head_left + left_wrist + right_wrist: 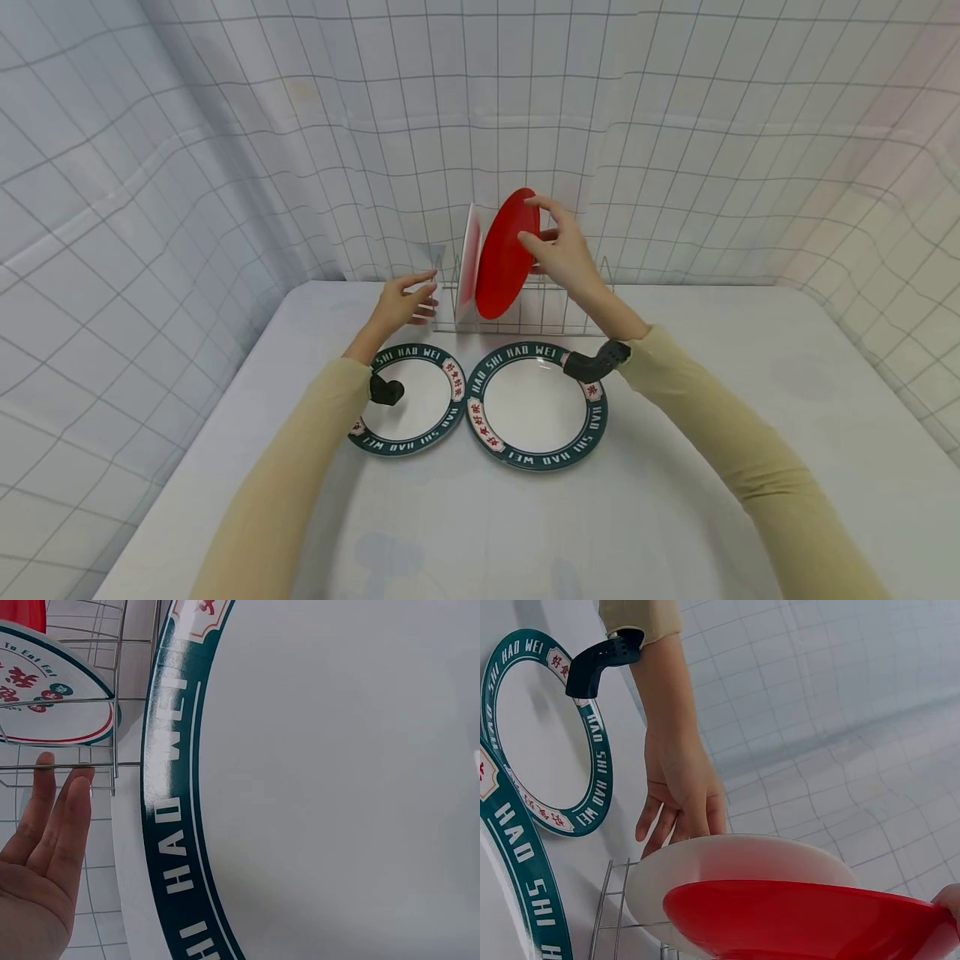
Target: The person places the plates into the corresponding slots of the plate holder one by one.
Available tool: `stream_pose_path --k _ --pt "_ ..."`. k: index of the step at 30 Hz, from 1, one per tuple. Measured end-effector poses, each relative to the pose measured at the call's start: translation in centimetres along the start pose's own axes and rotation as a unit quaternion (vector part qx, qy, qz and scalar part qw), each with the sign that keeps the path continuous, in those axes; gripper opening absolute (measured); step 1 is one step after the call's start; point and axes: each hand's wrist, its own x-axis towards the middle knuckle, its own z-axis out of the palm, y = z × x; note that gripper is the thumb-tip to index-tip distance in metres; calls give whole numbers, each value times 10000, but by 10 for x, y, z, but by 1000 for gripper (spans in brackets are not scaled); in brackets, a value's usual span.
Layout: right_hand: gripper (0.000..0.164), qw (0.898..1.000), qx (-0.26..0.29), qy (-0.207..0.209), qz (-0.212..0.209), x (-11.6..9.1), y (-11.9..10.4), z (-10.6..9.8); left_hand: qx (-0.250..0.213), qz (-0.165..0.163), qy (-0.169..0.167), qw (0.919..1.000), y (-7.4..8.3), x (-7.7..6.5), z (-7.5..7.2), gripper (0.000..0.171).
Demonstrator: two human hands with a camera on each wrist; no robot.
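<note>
My right hand pinches the upper right edge of a red plate, which stands tilted in a wire dish rack. Just left of it, a white plate stands on edge in the rack; its face with red and green print shows in the left wrist view. My left hand is at the rack's left end with fingers extended, the fingertips at the wire. From the right wrist view, the left hand appears beyond the white plate, its fingertips partly hidden.
Two white plates with dark green lettered rims lie flat before the rack: a smaller left plate and a larger right plate. The white table extends toward me. Checked white curtains hang behind and at both sides.
</note>
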Motion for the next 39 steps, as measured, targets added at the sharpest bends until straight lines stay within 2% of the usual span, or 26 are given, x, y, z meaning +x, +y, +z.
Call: stream_pose_path --k 5,13,19,31,39 --pt "50 9997 -234 -51 -1 1 -6 7 107 116 71 9999 -16 9 0 46" --pt "48 9978 -618 -217 25 7 -15 21 -1 134 43 9999 -17 10 0 46" --pt "45 9945 -1010 -280 56 8 -13 31 -25 107 30 9999 -18 10 0 47" --pt "47 9948 -981 -199 176 15 3 39 57 129 54 9999 -15 10 0 46" --pt "49 9940 -1057 -197 205 19 8 44 93 96 -44 9999 -15 10 -3 47"
